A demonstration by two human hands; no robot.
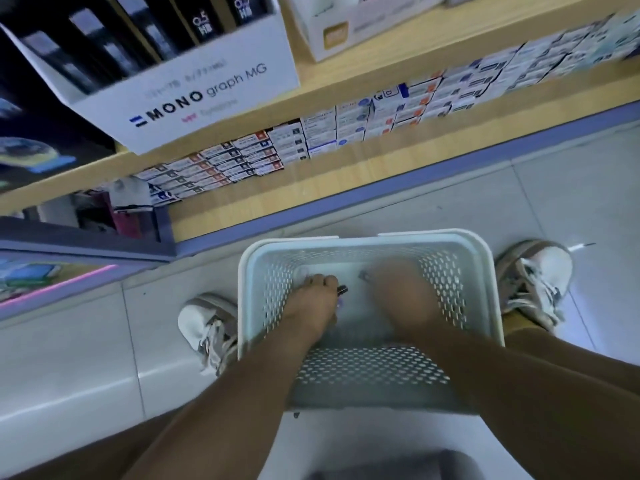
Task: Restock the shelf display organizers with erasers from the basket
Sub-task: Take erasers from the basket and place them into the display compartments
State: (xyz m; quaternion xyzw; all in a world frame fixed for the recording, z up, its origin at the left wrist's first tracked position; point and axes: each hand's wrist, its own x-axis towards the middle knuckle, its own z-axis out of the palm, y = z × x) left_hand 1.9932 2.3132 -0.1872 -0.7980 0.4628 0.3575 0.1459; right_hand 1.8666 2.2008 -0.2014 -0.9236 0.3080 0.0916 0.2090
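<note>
Since there's only the head view to go on, here's what I've got: both my hands are down inside the basket [481,271], which sits on the floor tiles between my shoes, right in front of the shelf. My left hand [313,299] is curled with the fingertips pinching down near a small dark eraser [342,289] at the basket bottom; I can't say for sure it's actually gripped yet, it's tiny and half hidden. My right hand [398,289] is a blur, so I honestly can't tell if it's open or closed around anything.

The basket looks nearly empty otherwise. Up on the lower shelf the display organizers [311,140] are packed with rows of boxed erasers, pretty full already.

Handling-wise, I'd guess these are light, slightly rubbery little blocks, not fragile, but small enough to slip away on that smooth plastic floor. Best bet seems to be pinching one across its long sides with thumb and two fingers, not scooping.
</note>
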